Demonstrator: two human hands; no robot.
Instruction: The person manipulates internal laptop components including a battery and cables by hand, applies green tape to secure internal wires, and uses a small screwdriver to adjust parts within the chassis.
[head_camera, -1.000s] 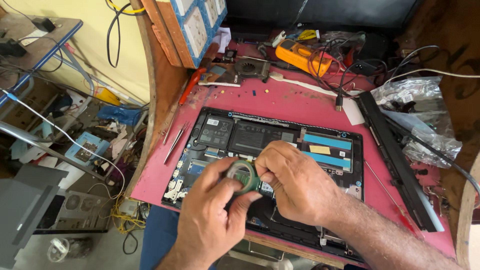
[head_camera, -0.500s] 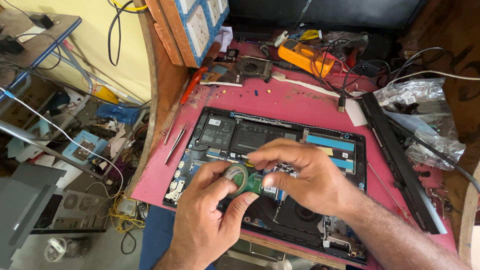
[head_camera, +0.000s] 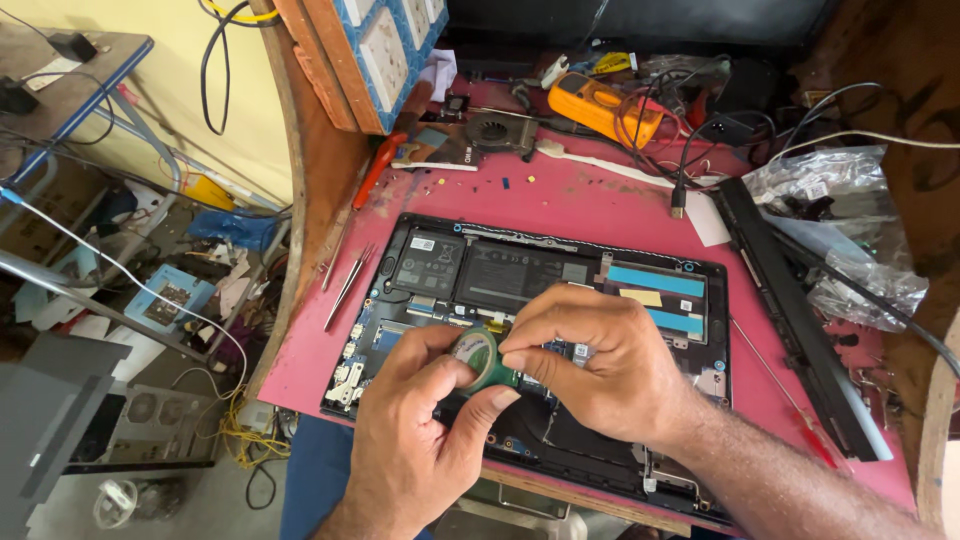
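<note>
Both hands gripping a roll of green tape above an opened laptop

The left hand (head_camera: 415, 440) clasps the tape roll (head_camera: 477, 358) from below while the right hand (head_camera: 600, 365) pinches its edge with the fingertips; the roll is held over the opened laptop (head_camera: 500, 270), which lies on the pink worktop (head_camera: 560, 195) with tweezers (head_camera: 348, 285) just beside it
</note>
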